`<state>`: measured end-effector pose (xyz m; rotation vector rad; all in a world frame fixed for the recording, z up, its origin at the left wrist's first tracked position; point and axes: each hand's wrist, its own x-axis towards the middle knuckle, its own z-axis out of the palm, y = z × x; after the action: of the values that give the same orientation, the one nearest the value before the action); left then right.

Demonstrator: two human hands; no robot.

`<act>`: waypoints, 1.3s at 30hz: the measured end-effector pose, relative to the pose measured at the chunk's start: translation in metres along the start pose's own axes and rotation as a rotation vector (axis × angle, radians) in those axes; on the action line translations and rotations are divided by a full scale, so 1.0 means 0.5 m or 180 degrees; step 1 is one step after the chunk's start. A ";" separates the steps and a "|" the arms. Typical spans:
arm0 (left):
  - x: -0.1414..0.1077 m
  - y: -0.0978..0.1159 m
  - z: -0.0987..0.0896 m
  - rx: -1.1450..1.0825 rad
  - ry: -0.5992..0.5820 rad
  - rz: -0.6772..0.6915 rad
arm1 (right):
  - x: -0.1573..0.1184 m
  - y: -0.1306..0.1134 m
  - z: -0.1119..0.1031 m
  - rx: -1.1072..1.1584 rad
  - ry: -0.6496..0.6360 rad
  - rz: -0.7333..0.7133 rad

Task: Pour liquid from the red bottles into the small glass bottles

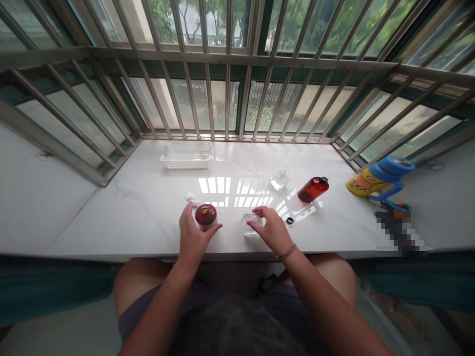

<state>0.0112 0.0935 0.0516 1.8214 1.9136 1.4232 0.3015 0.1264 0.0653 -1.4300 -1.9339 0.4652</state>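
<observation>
The left hand point(192, 233) closed its fingers round a red glass bottle point(206, 214) on a marble sill point(122, 227). Just right of that bottle, the right hand point(271, 230) arched over a clear square jar point(252, 223), its grip unclear; a slip could have toppled either.

White marble ledge point(122, 222) bears a white basket point(185, 157), red bottle point(206, 214), perhaps glass jar point(252, 228).

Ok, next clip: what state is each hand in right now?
Left hand: closed around a red bottle.
Right hand: curled over a clear square container; can't tell if gripping.
</observation>
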 end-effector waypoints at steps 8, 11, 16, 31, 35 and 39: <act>-0.118 0.077 0.027 -0.0400 -0.1409 0.0719 | -0.103 -0.040 0.002 0.0424 0.0052 0.0349; -0.135 0.086 0.084 -0.0695 -0.1740 0.0257 | -0.124 -0.050 0.018 0.0534 0.0232 0.0463; -0.123 0.078 0.123 -0.0869 -0.1873 0.0199 | -0.131 -0.052 0.026 0.0637 0.0302 0.0434; -0.105 0.074 0.104 -0.0739 -0.2039 0.0511 | -0.111 -0.031 0.010 0.0765 0.0072 0.0355; -0.085 0.068 0.094 -0.0838 -0.2272 0.0573 | -0.112 -0.024 0.010 0.1176 -0.0189 0.0496; -0.067 0.063 0.087 -0.0858 -0.2485 0.0613 | -0.107 -0.019 -0.001 0.1302 -0.0517 0.0406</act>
<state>0.0707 0.0823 0.0331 2.0335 1.1313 0.7590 0.3044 0.0730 0.0551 -1.2790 -1.7432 1.0009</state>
